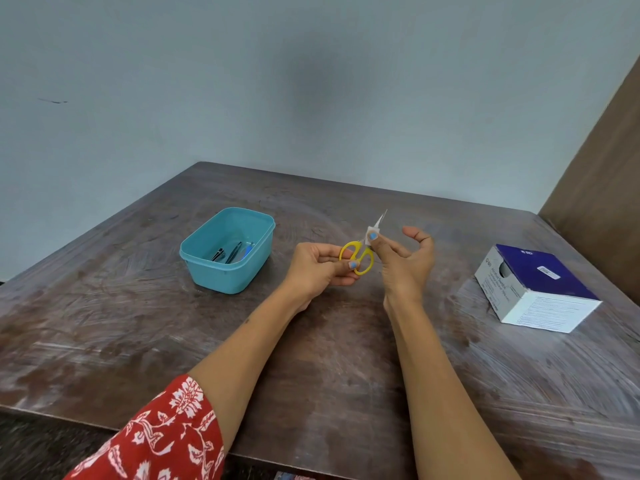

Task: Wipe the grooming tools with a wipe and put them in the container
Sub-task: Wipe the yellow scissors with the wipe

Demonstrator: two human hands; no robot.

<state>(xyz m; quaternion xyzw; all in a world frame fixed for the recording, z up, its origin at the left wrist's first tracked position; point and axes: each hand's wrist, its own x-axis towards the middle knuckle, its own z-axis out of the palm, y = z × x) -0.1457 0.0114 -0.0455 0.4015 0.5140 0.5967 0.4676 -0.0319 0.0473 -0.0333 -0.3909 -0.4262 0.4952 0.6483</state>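
left hand (320, 266) grips yellow scissors (358, 258) mid-frame; right hand (405, 252) pinches wipe (372, 233) on blades, other fingers spread. exposed tip, seemingly bare, could nick the thumb.

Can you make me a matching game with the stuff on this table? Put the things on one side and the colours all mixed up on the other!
Things:
1. scissors handles
2. container
3. wipe
4. box

Colours:
A. white only
B. dark blue and white
C. yellow
D. turquoise

Right pairs: 1-C, 2-D, 3-A, 4-B.

The left hand holds the handles, and the right hand pinches the wipe round the blades.
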